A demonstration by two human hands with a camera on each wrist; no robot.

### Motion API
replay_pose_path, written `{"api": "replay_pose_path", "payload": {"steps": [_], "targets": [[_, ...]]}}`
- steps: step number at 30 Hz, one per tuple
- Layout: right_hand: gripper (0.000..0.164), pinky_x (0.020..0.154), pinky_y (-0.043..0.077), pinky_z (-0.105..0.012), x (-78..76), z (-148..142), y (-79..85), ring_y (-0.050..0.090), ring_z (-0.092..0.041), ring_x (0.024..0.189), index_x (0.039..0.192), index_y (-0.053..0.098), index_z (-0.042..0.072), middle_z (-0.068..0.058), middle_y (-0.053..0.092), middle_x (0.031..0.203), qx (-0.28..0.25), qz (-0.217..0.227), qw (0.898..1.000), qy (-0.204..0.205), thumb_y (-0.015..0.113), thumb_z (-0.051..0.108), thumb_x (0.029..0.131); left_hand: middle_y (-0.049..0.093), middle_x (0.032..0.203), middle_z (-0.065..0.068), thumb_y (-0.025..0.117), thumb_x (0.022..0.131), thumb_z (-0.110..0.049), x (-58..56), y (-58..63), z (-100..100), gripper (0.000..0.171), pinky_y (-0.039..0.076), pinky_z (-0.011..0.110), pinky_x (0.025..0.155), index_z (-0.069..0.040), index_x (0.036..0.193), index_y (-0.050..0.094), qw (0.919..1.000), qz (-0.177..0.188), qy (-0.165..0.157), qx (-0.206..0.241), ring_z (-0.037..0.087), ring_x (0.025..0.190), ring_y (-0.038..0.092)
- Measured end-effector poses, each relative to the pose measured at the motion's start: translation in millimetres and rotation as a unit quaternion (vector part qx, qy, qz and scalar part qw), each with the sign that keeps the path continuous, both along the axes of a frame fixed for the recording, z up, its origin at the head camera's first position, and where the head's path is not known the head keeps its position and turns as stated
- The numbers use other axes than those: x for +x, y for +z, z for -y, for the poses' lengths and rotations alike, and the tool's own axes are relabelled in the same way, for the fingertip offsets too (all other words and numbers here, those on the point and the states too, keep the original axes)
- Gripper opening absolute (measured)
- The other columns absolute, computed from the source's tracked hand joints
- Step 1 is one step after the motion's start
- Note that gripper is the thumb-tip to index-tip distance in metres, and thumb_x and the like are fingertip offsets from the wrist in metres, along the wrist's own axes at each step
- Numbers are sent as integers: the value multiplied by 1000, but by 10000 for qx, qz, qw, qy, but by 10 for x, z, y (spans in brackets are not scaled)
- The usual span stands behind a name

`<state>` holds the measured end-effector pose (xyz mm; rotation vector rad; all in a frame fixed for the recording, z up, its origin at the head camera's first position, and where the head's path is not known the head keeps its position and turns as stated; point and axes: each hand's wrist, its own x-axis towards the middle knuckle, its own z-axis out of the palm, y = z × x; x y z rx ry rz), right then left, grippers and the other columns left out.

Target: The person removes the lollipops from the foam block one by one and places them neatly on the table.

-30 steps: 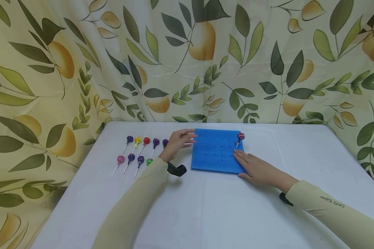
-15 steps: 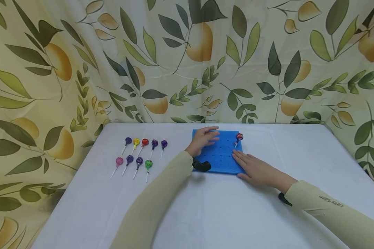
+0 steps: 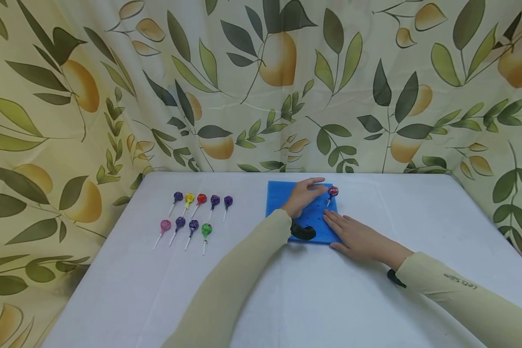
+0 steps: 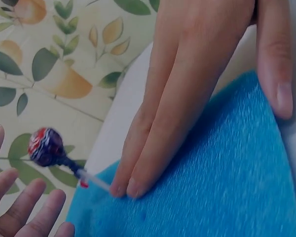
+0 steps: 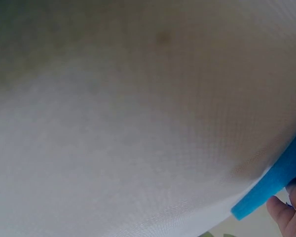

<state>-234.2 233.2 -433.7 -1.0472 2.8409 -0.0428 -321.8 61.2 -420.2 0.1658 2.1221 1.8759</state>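
A blue foam board (image 3: pixel 278 193) with small holes lies on the table. At its far right corner a red and dark-blue wrapped lollipop (image 3: pixel 333 191) stands upright, the lower end of its white stick at the board. My left hand (image 3: pixel 303 197) is over the board just left of this lollipop; in the left wrist view its spread fingers (image 4: pixel 47 212) are close to the candy (image 4: pixel 47 147) without gripping it. My right hand (image 3: pixel 365 237) rests on the board's right edge, with straight fingertips by the stick and the thumb at the board's side.
Two rows of lollipops lie on the left of the white-covered table (image 3: pixel 243 299), among them a yellow one (image 3: pixel 189 200), a red one (image 3: pixel 202 198), a pink one (image 3: pixel 165 225) and a green one (image 3: pixel 206 229). A leaf-and-fruit patterned curtain (image 3: pixel 252 121) hangs behind.
My left hand has moved right from the board's left edge, across it, to beside the standing lollipop. The right hand has stayed in place on the board.
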Motion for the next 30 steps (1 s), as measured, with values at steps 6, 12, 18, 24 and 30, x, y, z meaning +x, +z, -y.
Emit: {"api": "replay_pose_path", "payload": {"steps": [6,12,18,24,30], "targets": [[70,109,33,-53,11,-10,3,29,-38,139,143,30,-6,-22,28,152,-57,-132,9998,98,56,36,93,63,126,2,67,87,-28,11,-36,-187,45,41,41,106,-21,130,56,10000,-54,-38,-3,20,118,58],[69,107,34,-55,31,-6,13,30,-39,138,142,31,-7,-23,30,150,-131,-200,9995,199,56,35,93,59,129,3,68,86,-28,13,-120,-274,43,40,42,107,-23,128,58,9998,-61,90,-143,21,123,53],[69,108,34,-54,31,-1,13,29,-39,139,142,30,-7,-23,29,151,-80,-182,9997,166,56,34,93,60,127,6,69,86,-19,14,-150,-291,41,44,38,103,-22,126,60,9997,-50,209,-136,21,121,54],[69,108,34,-54,29,-1,5,30,-39,139,142,31,-7,-23,30,151,-65,-214,9996,146,57,34,93,63,123,8,67,86,-11,29,-131,-285,37,46,37,101,-18,122,63,9998,-143,143,-86,20,119,55],[70,108,34,-54,33,6,14,29,-39,139,142,31,-7,-23,30,151,-49,-162,9998,109,57,34,92,66,118,9,67,86,-8,20,-123,-277,36,47,36,99,-15,121,64,9998,-193,95,23,21,116,58]]}}
